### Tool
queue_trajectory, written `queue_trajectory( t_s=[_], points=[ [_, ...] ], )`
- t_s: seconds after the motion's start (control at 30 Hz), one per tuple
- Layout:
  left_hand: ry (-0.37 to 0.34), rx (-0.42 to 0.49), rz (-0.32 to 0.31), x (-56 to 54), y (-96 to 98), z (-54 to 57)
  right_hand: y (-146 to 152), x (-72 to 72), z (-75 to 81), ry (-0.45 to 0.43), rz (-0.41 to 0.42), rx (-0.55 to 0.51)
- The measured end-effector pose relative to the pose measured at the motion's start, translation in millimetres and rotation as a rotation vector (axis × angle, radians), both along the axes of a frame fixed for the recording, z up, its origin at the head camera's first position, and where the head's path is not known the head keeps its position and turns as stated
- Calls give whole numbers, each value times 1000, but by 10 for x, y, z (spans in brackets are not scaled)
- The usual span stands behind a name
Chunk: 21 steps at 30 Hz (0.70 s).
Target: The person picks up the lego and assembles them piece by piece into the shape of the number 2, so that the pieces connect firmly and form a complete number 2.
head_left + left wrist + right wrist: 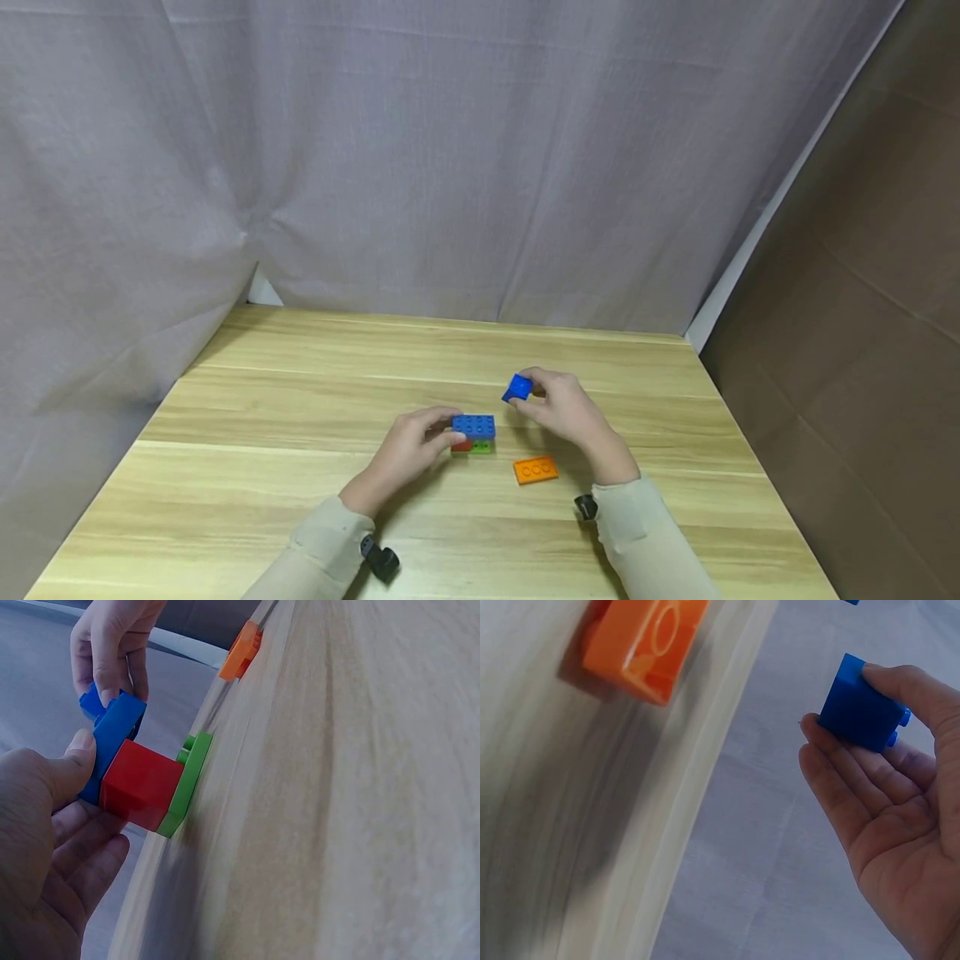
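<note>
Fingers [831, 784] of right hand [566, 408]: small blue block [859, 709] pinched between tips.

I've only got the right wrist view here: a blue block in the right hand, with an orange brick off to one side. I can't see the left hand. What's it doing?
Observer: The left hand grips a second blue brick, one with its studs facing up.

Operator: Is that brick on its own, or is something joined beneath it?

Observer: It tops a stack: in the left wrist view, a red block sits under it and a green plate under that.
</note>
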<state>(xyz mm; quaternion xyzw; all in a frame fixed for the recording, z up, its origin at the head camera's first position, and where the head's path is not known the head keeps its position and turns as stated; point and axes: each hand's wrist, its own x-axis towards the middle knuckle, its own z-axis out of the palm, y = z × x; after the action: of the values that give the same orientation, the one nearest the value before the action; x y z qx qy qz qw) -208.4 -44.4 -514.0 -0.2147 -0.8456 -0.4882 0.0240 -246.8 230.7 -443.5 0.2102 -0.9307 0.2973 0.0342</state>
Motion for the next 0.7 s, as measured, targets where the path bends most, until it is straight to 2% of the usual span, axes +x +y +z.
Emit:
queue_trajectory(
  t_s=[0.27,0.5,0.7],
  points=[
    [5,-10,4,1,-4,-1,-40,35,44,-35,56,-34],
    [11,-11,4,-3,0,7,-80,67,67,-60,64,-33],
    [6,-2,-4,-3,-1,8,-112,122,83,-76,123,-30]
  ],
)
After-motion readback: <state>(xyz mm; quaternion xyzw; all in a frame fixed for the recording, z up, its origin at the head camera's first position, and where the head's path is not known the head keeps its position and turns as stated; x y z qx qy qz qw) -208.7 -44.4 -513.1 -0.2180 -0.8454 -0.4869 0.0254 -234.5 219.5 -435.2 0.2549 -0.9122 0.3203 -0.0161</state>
